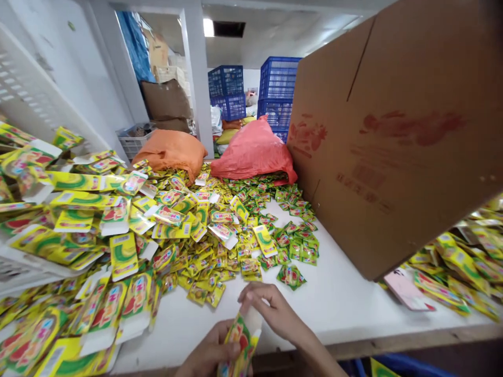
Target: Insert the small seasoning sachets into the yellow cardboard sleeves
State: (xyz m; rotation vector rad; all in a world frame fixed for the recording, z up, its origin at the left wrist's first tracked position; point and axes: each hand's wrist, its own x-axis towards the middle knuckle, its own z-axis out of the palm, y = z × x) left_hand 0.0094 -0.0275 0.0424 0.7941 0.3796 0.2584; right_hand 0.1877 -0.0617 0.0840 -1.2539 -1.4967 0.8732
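At the bottom centre, my left hand [208,353] grips the lower part of a yellow, green and red carton sleeve [242,343], which stands upright. My right hand [271,309] pinches the sleeve's white top flap with its fingertips. Just beyond my hands, a heap of small yellow and green sachets [236,235] spreads across the white table [338,298]. To the left lies a pile of flat cartons [102,241] of the same print.
A big brown cardboard box [393,136] leans over the table at right, more cartons [463,262] under it. An orange sack [173,149] and a red sack [253,152] sit at the back. Blue crates [275,89] stand behind. A white crate [35,99] is at left.
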